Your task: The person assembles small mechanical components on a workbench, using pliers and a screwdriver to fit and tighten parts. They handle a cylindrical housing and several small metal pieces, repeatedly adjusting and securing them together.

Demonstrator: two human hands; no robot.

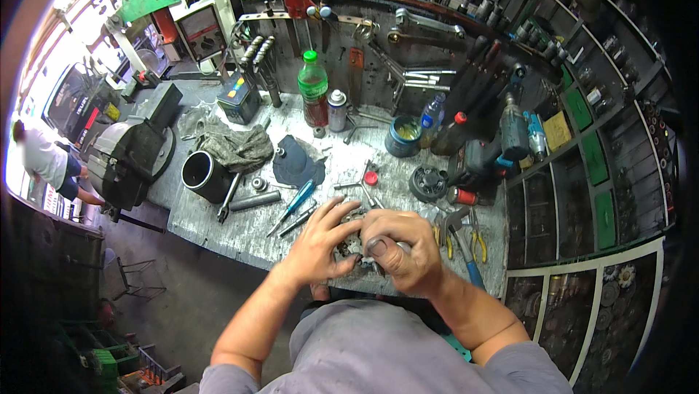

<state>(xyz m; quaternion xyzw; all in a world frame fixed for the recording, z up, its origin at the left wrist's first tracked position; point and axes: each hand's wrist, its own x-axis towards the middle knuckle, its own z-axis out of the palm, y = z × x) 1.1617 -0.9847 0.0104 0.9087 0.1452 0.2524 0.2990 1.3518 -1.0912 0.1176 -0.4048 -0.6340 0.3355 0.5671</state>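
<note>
Head view: a dark metal part [345, 250] is at the workbench's [200, 215] front edge, the left hand [320, 239] spread around it. The right hand [404, 248] curls just beside it, its grip unclear; nearer the right edge lie a hammer [465, 254] and yellow-handled pliers [475, 237].

Green-capped bottle [314, 85] — crumpled cloth [234, 148], black bench vise [125, 155]

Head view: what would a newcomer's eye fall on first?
Probably the left hand and right hand, close together over a metal part at the front of the workbench. Then the green-capped bottle standing toward the back, and the bulky dark vise at the left end.
</note>
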